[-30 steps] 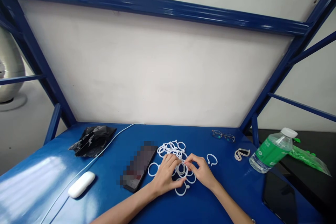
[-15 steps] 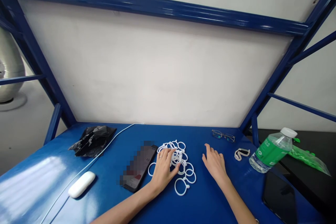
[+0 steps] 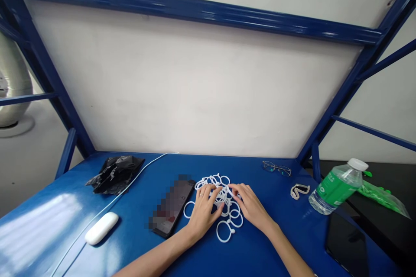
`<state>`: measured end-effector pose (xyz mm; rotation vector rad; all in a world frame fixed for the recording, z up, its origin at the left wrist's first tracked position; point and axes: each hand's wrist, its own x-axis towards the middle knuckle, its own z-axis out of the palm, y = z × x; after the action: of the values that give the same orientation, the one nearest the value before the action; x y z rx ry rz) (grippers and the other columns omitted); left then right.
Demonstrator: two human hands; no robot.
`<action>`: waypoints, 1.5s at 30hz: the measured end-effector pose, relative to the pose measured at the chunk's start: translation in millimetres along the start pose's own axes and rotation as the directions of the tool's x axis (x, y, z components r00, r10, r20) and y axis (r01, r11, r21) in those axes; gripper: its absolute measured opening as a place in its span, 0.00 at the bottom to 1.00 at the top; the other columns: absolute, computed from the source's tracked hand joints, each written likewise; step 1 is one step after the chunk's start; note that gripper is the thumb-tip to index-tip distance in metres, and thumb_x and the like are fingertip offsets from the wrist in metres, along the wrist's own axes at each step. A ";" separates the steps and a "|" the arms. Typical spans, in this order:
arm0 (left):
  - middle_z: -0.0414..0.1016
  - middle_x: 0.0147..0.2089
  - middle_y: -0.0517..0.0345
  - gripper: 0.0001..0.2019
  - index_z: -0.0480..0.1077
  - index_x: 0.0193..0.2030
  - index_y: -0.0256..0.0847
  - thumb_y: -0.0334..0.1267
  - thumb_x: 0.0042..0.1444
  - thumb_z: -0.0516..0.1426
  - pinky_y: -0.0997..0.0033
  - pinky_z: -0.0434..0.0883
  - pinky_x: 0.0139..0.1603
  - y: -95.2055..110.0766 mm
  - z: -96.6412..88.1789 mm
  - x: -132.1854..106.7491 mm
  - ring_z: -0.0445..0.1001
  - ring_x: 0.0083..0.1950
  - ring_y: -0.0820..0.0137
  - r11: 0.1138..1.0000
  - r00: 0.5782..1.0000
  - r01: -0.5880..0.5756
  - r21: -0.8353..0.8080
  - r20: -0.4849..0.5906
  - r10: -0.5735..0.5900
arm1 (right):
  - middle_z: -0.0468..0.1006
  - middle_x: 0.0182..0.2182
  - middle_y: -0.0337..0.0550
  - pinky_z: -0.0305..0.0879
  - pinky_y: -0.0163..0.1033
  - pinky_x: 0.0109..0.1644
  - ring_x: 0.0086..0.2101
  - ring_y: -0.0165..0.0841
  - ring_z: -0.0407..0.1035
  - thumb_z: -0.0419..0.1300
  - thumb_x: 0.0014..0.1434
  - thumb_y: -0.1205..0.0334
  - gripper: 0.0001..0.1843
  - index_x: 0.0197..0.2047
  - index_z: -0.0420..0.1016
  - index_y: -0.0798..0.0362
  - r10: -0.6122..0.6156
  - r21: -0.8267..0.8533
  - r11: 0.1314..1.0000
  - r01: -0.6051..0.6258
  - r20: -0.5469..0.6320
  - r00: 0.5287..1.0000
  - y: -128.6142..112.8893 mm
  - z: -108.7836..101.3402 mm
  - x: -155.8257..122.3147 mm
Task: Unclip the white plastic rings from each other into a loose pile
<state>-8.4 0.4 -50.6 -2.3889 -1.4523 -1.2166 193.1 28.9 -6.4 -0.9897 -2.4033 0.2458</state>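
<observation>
A pile of white plastic rings [image 3: 216, 180] lies on the blue table [image 3: 247, 253], with one ring [image 3: 225, 231] at its near edge. My left hand [image 3: 203, 210] rests on the left side of the pile, fingers stretched out flat over the rings. My right hand [image 3: 251, 208] reaches in from the right. Its fingertips are drawn together on a white ring at the pile's right edge. No ring lies apart to the right of the pile.
A dark phone [image 3: 170, 207] lies just left of my left hand. Farther left are a white case [image 3: 101, 228], a white cable [image 3: 130, 181] and a black bag [image 3: 113, 173]. Glasses [image 3: 276, 167], a white clip [image 3: 299, 190], a green-labelled bottle [image 3: 336, 186] and a dark slab [image 3: 346, 246] sit to the right.
My right hand reached out right over a lone ring, then came back to the pile; that ring has left its spot. My left hand flattened onto the pile.
</observation>
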 end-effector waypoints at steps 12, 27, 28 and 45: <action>0.70 0.41 0.53 0.06 0.67 0.44 0.43 0.34 0.65 0.50 0.62 0.67 0.45 2.3 -4.8 3.4 0.69 0.44 0.64 0.988 0.993 -0.119 -0.094 0.011 0.120 | 0.74 0.39 0.43 0.65 0.42 0.48 0.43 0.36 0.67 0.51 0.65 0.67 0.16 0.55 0.65 0.46 -0.081 0.165 0.982 0.089 -0.053 0.995 -10.6 4.7 -2.3; 0.68 0.40 0.53 0.05 0.66 0.41 0.42 0.34 0.65 0.49 0.63 0.66 0.43 3.1 -6.1 2.7 0.67 0.43 0.64 0.992 0.993 -0.105 -0.074 -0.054 0.101 | 0.78 0.41 0.45 0.70 0.39 0.47 0.40 0.35 0.73 0.53 0.65 0.57 0.13 0.49 0.71 0.50 0.154 0.392 0.914 -0.106 -0.092 0.984 -4.2 5.6 0.8; 0.68 0.40 0.53 0.05 0.66 0.40 0.41 0.34 0.65 0.49 0.63 0.66 0.43 3.3 -6.2 2.5 0.67 0.42 0.64 0.992 0.994 -0.103 -0.074 -0.056 0.099 | 0.78 0.41 0.45 0.70 0.39 0.46 0.40 0.35 0.73 0.53 0.65 0.56 0.13 0.49 0.72 0.50 0.153 0.404 0.909 -0.106 -0.088 0.984 -4.2 5.7 0.8; 0.70 0.43 0.50 0.10 0.67 0.38 0.42 0.41 0.66 0.49 0.60 0.67 0.45 2.6 -4.5 1.4 0.68 0.45 0.63 0.984 0.988 -0.153 -0.090 -0.006 0.153 | 0.78 0.31 0.44 0.68 0.37 0.40 0.34 0.35 0.73 0.55 0.64 0.56 0.12 0.35 0.75 0.53 0.114 0.447 0.894 -0.034 -0.153 0.982 -7.2 3.3 0.3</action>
<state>-8.6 -2.0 -45.8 -2.5057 -1.2114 -1.2694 186.7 24.0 -6.6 -0.8478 -2.0207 0.6736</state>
